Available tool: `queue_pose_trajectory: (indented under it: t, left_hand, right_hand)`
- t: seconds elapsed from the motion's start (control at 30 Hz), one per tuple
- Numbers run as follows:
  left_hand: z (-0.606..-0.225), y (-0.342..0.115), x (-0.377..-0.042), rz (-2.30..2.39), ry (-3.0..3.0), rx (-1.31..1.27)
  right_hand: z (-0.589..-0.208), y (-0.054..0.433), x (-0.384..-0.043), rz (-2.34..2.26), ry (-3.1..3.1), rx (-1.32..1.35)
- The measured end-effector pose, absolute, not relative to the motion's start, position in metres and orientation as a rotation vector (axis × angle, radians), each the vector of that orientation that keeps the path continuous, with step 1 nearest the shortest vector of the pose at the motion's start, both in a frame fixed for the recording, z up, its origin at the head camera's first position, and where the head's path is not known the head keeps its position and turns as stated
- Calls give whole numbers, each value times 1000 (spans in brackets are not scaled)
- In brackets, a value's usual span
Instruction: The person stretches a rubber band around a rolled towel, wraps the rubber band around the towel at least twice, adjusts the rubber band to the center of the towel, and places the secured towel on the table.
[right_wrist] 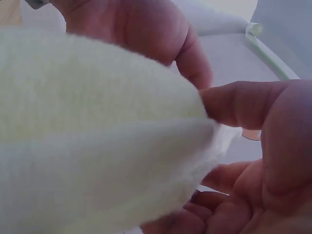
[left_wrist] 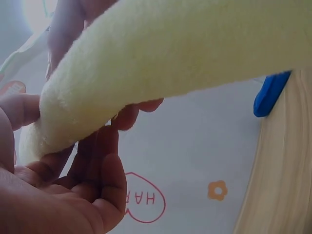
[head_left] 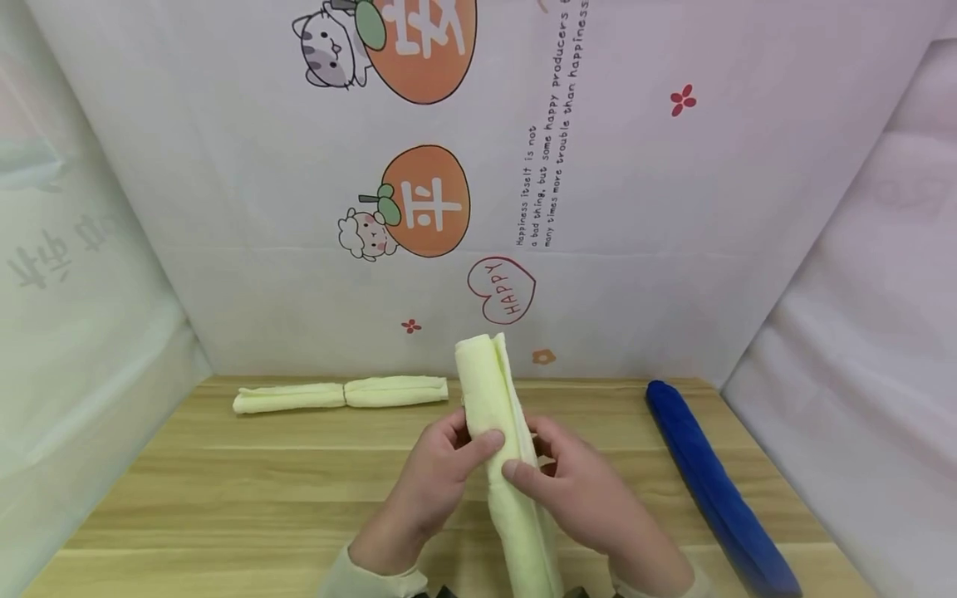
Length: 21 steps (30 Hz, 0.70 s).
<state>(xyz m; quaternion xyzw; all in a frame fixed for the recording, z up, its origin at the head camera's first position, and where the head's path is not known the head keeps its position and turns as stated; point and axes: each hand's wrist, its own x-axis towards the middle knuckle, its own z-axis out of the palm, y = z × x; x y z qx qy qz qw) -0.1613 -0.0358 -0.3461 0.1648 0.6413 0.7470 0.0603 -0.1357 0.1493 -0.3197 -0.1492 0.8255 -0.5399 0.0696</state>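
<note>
A pale yellow rolled towel point(head_left: 482, 390) is held tilted up off the table, its upper end towards the back wall and a loose edge showing along its right side. My left hand point(head_left: 434, 477) grips it from the left near its middle, thumb across the front. From the right, my right hand point(head_left: 591, 490) grips it slightly lower, its thumb also on the front. A crease crosses the roll by the thumbs; whether a tie sits there I cannot tell. In the left wrist view the towel point(left_wrist: 146, 58) bends between both hands. Its lower end is cut off in the head view.
Another pale yellow rolled towel point(head_left: 396, 392), narrowed at its middle by a thin tie, lies along the table's back left. A long blue rolled towel point(head_left: 718, 486) lies slanting on the right. White printed cloth point(head_left: 635, 249) stands behind the wooden table point(head_left: 247, 498) and on both sides.
</note>
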Motion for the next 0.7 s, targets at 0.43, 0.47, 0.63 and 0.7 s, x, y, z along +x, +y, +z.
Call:
queue_pose_trajectory:
  t: [0.43, 0.47, 0.63, 0.7]
  left_hand:
    - [-351, -35, -167, 2220, 2165, 407]
    - [-352, -35, -167, 2211, 2183, 399]
    - [-355, -35, -169, 2152, 2242, 337]
    - [-356, -35, -170, 2119, 2269, 323]
  right_hand:
    - [-324, 150, -136, -1403, 2614, -378]
    - [-324, 149, -137, -1368, 2651, -377]
    - [-326, 142, -138, -1268, 2758, -373]
    - [-326, 141, -140, -1240, 2795, -391]
